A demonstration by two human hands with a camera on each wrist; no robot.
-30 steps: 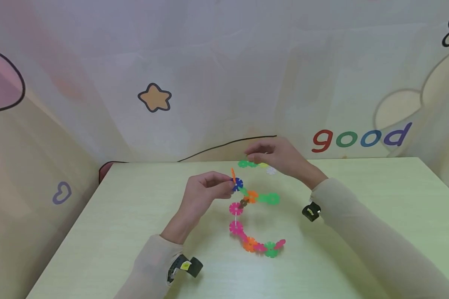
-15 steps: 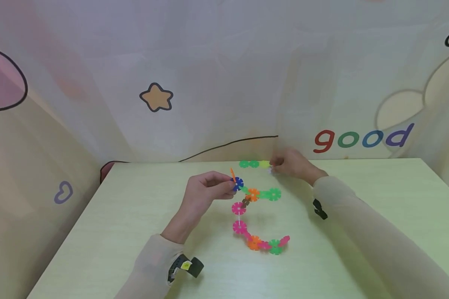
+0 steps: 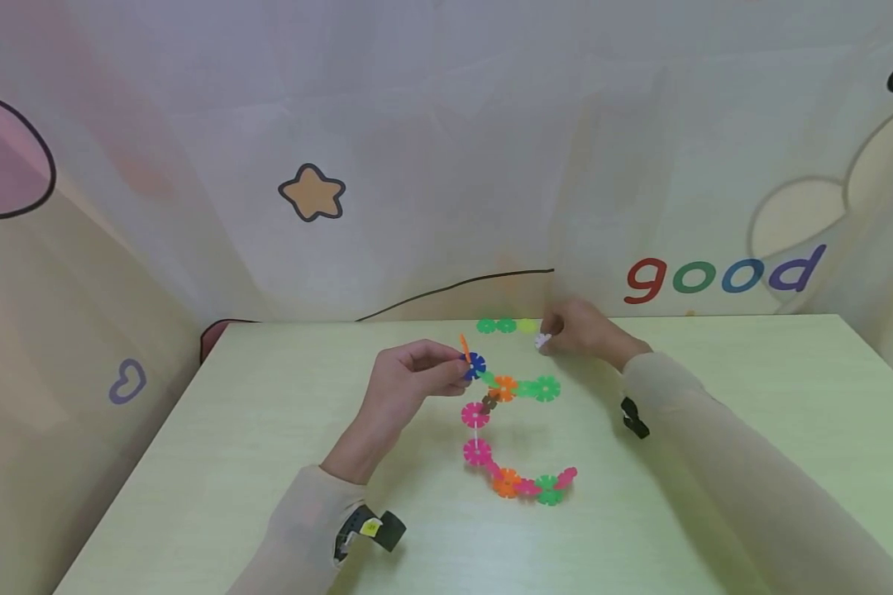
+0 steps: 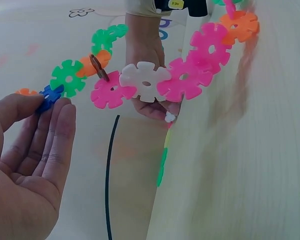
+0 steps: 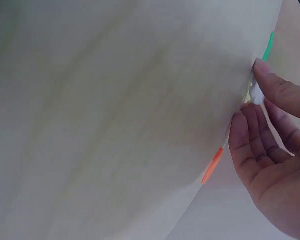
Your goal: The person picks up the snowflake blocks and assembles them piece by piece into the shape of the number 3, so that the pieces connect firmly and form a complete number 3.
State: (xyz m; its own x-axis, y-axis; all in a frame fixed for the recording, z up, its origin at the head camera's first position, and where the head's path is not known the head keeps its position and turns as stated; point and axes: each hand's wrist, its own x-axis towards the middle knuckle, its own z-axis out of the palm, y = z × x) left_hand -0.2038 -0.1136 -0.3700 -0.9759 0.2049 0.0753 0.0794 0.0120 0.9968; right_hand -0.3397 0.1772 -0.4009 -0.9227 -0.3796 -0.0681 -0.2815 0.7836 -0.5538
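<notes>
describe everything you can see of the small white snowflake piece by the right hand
The white snowflake piece is a small flat disc with notched petals, plastic by its look. It sits at the far edge of the table, just right of a loose row of green and yellow pieces. The right hand pinches it between thumb and fingertips; whether it rests on the table or is lifted is unclear.

In the middle of the frame, the left hand (image 3: 405, 384) pinches the blue disc (image 3: 475, 365) at the upper end of a chain of coloured snowflake discs (image 3: 509, 438), which curves down over the pale green table (image 3: 216, 463) toward the lower centre. A little above and to the right, the right hand (image 3: 584, 330) holds a small white disc (image 3: 542, 340) at its fingertips, just beside a short row of green and yellow discs (image 3: 506, 326) lying near the far table edge. Behind the table, the wall cover shows an orange star (image 3: 312, 192) in the upper left and the word "good" (image 3: 723, 277) at the right.
</notes>
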